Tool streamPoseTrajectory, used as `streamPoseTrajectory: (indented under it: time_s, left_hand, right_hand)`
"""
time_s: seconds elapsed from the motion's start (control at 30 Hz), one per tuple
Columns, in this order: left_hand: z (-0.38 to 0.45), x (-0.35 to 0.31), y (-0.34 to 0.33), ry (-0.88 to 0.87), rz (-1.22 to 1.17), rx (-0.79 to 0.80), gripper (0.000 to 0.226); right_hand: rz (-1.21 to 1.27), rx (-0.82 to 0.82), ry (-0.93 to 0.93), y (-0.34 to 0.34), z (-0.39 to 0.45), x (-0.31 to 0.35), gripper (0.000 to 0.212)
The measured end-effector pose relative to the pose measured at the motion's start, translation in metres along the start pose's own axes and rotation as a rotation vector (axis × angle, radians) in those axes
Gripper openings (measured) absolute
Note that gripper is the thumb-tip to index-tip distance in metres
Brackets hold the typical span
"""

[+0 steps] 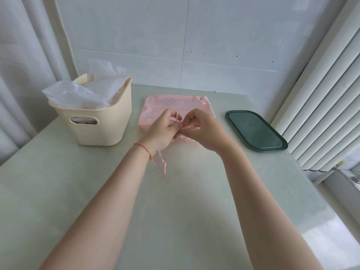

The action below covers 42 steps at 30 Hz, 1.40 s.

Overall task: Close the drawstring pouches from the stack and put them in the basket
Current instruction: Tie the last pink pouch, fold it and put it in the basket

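Note:
A pink drawstring pouch (171, 104) lies flat on the table's middle, its gathered mouth toward me and hidden under my hands. My left hand (163, 131) pinches the pink drawstring (163, 162), one knotted end trailing out below my wrist. My right hand (204, 131) pinches the cord too, fingertips meeting the left hand's over the pouch mouth. The cream basket (101, 125) stands to the left, holding several translucent white pouches (81, 92) that stick out above its rim.
A dark green tray (255, 131) lies at the right, near a white radiator (321, 114). White curtains hang at the left. The pale table (175, 211) stretches toward me; its right edge drops off beside the radiator.

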<state>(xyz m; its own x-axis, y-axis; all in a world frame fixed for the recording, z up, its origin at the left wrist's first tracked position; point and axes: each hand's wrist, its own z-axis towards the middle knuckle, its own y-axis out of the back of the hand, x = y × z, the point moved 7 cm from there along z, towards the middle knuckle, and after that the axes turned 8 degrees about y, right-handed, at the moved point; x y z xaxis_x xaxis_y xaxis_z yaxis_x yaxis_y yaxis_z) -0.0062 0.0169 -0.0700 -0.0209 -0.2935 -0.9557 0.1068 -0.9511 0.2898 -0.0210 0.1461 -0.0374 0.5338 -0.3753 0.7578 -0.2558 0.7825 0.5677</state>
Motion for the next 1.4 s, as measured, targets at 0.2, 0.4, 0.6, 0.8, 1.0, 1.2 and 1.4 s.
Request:
streamPoseTrajectory:
  time_s: [0.2, 0.4, 0.6, 0.8, 1.0, 1.2, 1.4]
  left_hand:
    - [0.004, 0.004, 0.001, -0.027, -0.012, -0.030, 0.007]
    - [0.006, 0.007, 0.002, -0.020, 0.002, -0.057, 0.011]
    - [0.004, 0.003, 0.001, -0.030, 0.098, -0.083, 0.010]
    - [0.005, 0.006, 0.002, 0.024, 0.040, -0.061, 0.014]
    - [0.006, 0.009, 0.002, 0.051, 0.018, -0.081, 0.015]
    - [0.001, 0.001, -0.010, 0.029, 0.112, -0.101, 0.026]
    - [0.003, 0.004, -0.005, 0.048, 0.098, -0.148, 0.016]
  right_hand:
    - [-0.099, 0.020, 0.056, -0.002, 0.002, -0.002, 0.023]
    - [-0.233, -0.001, 0.152, -0.004, 0.002, 0.004, 0.013]
    - [-0.335, -0.004, 0.162, 0.000, 0.003, 0.007, 0.014]
    - [-0.436, 0.052, 0.154, -0.006, 0.001, 0.015, 0.018]
    - [-0.427, 0.067, 0.125, -0.012, -0.001, 0.017, 0.021]
    - [-0.416, 0.111, 0.054, -0.017, -0.003, 0.013, 0.018]
    - [-0.279, 0.121, 0.002, -0.020, -0.003, 0.008, 0.017]
